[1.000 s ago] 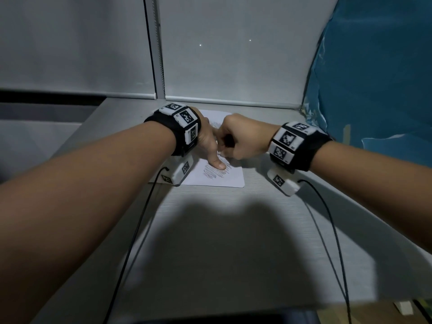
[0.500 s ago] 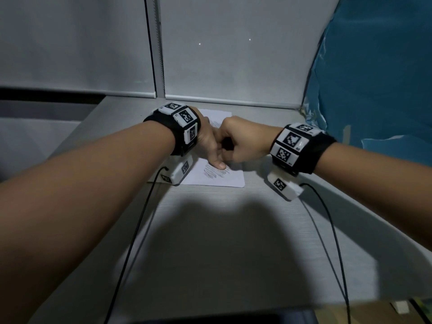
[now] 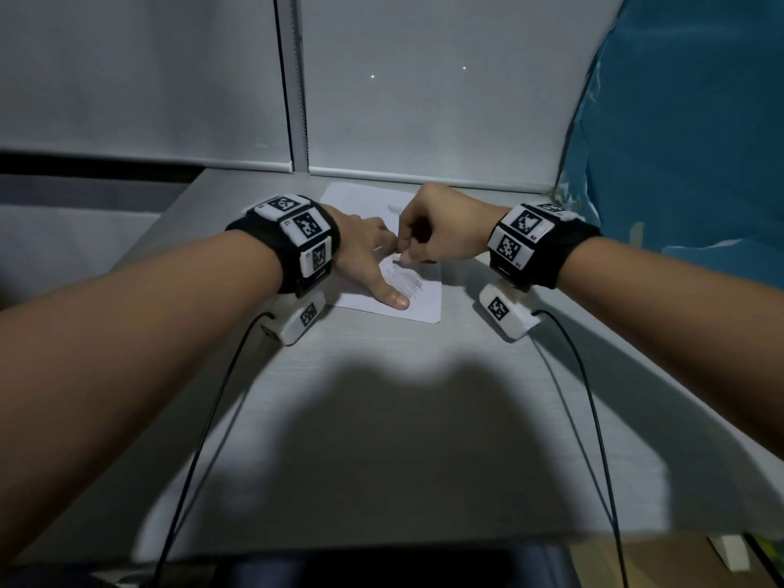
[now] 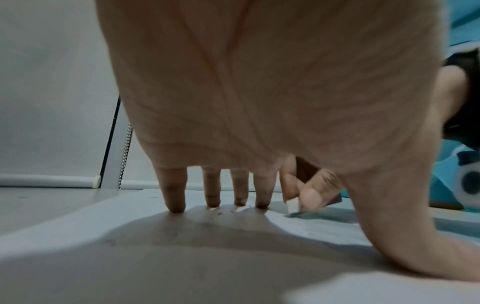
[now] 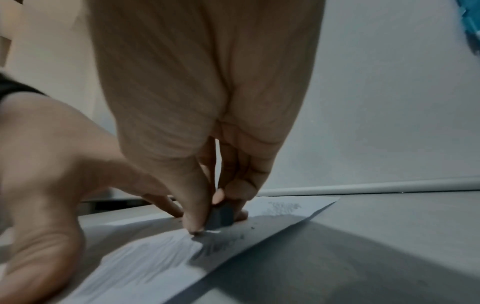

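A white sheet of paper with pencil scribbles lies on the grey desk near its far edge. My left hand lies spread on the sheet, its straight fingertips and thumb pressing it down. Just right of it, my right hand pinches a small white eraser between thumb and fingers. The eraser touches the paper at the edge of the scribbles, and it also shows as a white block, the eraser, beside my left index finger.
Grey roller blinds close off the desk's far side. A blue plastic sheet hangs at the right. Black cables trail from both wrist cameras across the desk toward me. Small eraser crumbs lie on the paper.
My right hand with the eraser has moved away from me, up the sheet. The left hand has stayed pressed on the paper.
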Tool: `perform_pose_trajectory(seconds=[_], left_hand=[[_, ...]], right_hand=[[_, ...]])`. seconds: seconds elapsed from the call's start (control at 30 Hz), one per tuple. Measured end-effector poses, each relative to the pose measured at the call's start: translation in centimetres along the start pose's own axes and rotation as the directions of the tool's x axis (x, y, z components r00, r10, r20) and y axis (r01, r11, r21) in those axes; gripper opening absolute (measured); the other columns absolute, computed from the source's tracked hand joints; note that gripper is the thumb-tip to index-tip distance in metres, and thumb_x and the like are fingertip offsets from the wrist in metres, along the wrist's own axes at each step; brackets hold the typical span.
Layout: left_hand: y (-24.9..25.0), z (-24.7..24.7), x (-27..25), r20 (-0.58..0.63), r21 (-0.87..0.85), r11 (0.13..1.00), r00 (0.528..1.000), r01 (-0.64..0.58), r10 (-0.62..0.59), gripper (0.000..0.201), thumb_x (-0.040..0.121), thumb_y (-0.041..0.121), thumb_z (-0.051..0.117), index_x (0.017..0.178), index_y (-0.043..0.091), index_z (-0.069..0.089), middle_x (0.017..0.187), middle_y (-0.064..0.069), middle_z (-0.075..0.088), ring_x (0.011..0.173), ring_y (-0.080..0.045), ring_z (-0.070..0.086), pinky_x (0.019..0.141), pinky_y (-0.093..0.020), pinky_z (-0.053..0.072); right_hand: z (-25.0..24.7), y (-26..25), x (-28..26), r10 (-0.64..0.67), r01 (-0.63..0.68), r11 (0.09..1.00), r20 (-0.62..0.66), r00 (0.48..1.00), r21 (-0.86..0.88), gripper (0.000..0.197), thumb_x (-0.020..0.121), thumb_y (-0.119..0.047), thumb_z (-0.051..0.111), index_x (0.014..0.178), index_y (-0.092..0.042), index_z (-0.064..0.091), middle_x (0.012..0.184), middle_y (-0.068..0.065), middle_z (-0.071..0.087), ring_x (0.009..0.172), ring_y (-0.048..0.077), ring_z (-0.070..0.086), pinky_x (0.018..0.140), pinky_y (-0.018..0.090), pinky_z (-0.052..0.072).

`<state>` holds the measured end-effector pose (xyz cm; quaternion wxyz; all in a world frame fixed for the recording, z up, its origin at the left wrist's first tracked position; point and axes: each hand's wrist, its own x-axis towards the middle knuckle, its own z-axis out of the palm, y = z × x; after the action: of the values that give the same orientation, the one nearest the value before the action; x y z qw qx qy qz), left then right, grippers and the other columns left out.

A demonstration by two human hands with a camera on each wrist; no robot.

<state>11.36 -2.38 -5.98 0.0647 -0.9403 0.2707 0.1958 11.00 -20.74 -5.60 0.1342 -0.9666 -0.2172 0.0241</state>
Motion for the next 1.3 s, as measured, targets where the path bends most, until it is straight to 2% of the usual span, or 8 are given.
perform_pose_trajectory(seconds=[0.27, 0.53, 0.67, 0.8, 0.93, 1.0, 1.13, 1.3], left_hand=[[0.7, -1.2, 0.9, 0.042, -0.009, 0.998, 0.997, 0.066, -0.066, 0.124, 0.059, 0.087, 0.067, 0.158, 0.047, 0.005, 0.166, 0.009, 0.008, 0.152, -0.026, 0.016, 0.116, -0.051, 0.022], [0.9, -1.1, 1.0, 0.021, -0.010, 0.999, 0.999, 0.047, -0.047, 0.109, 0.067, 0.080, 0.069, 0.157, 0.042, 0.020, 0.162, 0.005, 0.019, 0.148, -0.028, 0.026, 0.113, -0.050, 0.029], [1.0, -1.1, 1.2, 0.030, 0.011, 0.998, 0.997, 0.067, -0.067, 0.119, 0.065, 0.083, 0.068, 0.160, 0.039, 0.011, 0.164, 0.007, 0.015, 0.149, -0.027, 0.024, 0.113, -0.050, 0.028], [0.9, -1.0, 1.3, 0.046, 0.003, 0.998, 0.997, 0.066, -0.066, 0.119, 0.063, 0.085, 0.067, 0.159, 0.039, 0.012, 0.164, 0.007, 0.015, 0.149, -0.027, 0.023, 0.116, -0.052, 0.026], [0.9, -1.0, 1.3, 0.034, 0.001, 0.999, 0.998, 0.051, -0.051, 0.113, 0.065, 0.083, 0.066, 0.158, 0.039, 0.018, 0.162, 0.005, 0.018, 0.148, -0.028, 0.026, 0.114, -0.050, 0.027], [1.0, -0.9, 1.3, 0.030, 0.013, 0.998, 0.998, 0.055, -0.056, 0.115, 0.065, 0.085, 0.065, 0.158, 0.040, 0.014, 0.163, 0.006, 0.017, 0.148, -0.027, 0.026, 0.113, -0.049, 0.028], [0.9, -1.0, 1.3, 0.042, 0.006, 0.998, 0.997, 0.057, -0.057, 0.120, 0.063, 0.086, 0.065, 0.159, 0.039, 0.011, 0.165, 0.008, 0.013, 0.150, -0.025, 0.023, 0.113, -0.049, 0.027], [0.8, -0.9, 1.2, 0.027, -0.019, 0.998, 0.998, 0.056, -0.056, 0.113, 0.066, 0.082, 0.068, 0.158, 0.036, 0.020, 0.162, 0.005, 0.020, 0.148, -0.027, 0.027, 0.117, -0.050, 0.026]], right_hand=[[0.7, 1.2, 1.4, 0.124, -0.129, 0.989, -0.065, 0.990, -0.077, 0.004, 0.084, -0.015, 0.077, 0.080, -0.013, 0.077, 0.074, -0.004, 0.072, 0.066, 0.011, 0.065, 0.066, 0.026, 0.052], [0.8, -0.1, 0.3, -0.012, 0.014, 0.998, 0.036, 0.999, -0.060, 0.005, 0.084, -0.017, 0.077, 0.079, -0.016, 0.079, 0.069, -0.007, 0.073, 0.058, -0.001, 0.062, 0.059, 0.012, 0.049], [0.6, 0.5, 1.4, 0.074, -0.077, 0.996, -0.060, 0.995, -0.047, 0.009, 0.083, -0.014, 0.074, 0.074, -0.013, 0.077, 0.071, 0.000, 0.076, 0.063, 0.013, 0.066, 0.062, 0.025, 0.054], [1.1, -0.4, 1.0, 0.023, -0.026, 0.997, -0.050, 0.999, -0.067, 0.011, 0.082, -0.014, 0.072, 0.072, -0.013, 0.075, 0.068, -0.001, 0.074, 0.064, 0.014, 0.067, 0.062, 0.028, 0.056], [1.4, -1.1, 0.1, -0.036, 0.036, 0.999, 0.010, 0.999, -0.037, 0.010, 0.081, -0.013, 0.075, 0.071, -0.014, 0.075, 0.059, -0.009, 0.066, 0.053, 0.000, 0.058, 0.055, 0.011, 0.043], [1.3, -0.7, 0.4, -0.003, 0.002, 1.000, -0.019, 1.000, -0.023, 0.007, 0.081, -0.013, 0.076, 0.075, -0.014, 0.079, 0.066, -0.008, 0.072, 0.057, 0.001, 0.062, 0.059, 0.014, 0.046], [0.8, -0.3, 1.1, 0.063, -0.068, 0.996, -0.074, 0.995, -0.063, 0.010, 0.082, -0.011, 0.072, 0.075, -0.009, 0.079, 0.071, 0.003, 0.076, 0.069, 0.020, 0.072, 0.064, 0.031, 0.060], [1.2, -2.0, 0.1, -0.049, 0.050, 0.997, 0.017, 0.999, -0.066, 0.013, 0.081, -0.010, 0.072, 0.068, -0.011, 0.071, 0.060, -0.004, 0.066, 0.055, 0.007, 0.058, 0.055, 0.024, 0.051]])
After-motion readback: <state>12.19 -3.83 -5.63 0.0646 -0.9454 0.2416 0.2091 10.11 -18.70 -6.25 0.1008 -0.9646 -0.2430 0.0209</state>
